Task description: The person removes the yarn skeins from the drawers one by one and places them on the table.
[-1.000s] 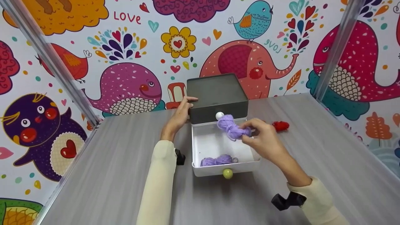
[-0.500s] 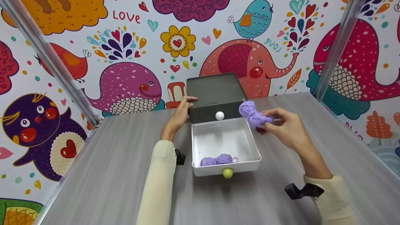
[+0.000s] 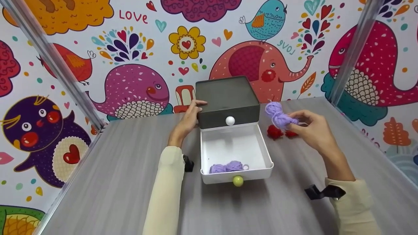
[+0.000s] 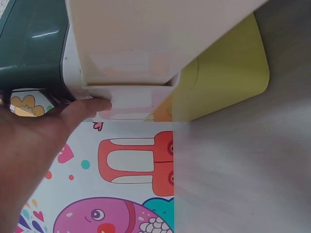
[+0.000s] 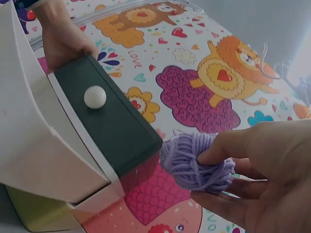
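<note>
My right hand (image 3: 312,130) pinches a bundle of purple yarn (image 3: 277,116), tied at its middle, in the air right of the drawer box. The right wrist view shows the thumb across this yarn (image 5: 192,162). My left hand (image 3: 187,120) rests against the left side of the small drawer unit, its fingertips on the dark green top (image 3: 227,94). In the left wrist view its thumb (image 4: 95,106) lies along the unit's white side. Below the green part, a white drawer (image 3: 267,163) stands pulled out. Another purple yarn bundle (image 3: 227,167) lies inside at its front.
Two red yarn-like bundles (image 3: 275,132) lie on the grey table (image 3: 137,182) beyond the right hand, one partly hidden by it. The upper drawer has a white knob (image 3: 230,120), the white one a yellow-green knob (image 3: 238,181). A patterned wall (image 3: 189,71) stands close behind.
My right hand has carried the purple yarn bundle from over the white drawer out to the right. The left hand, the drawer and the yarn inside have stayed put.
</note>
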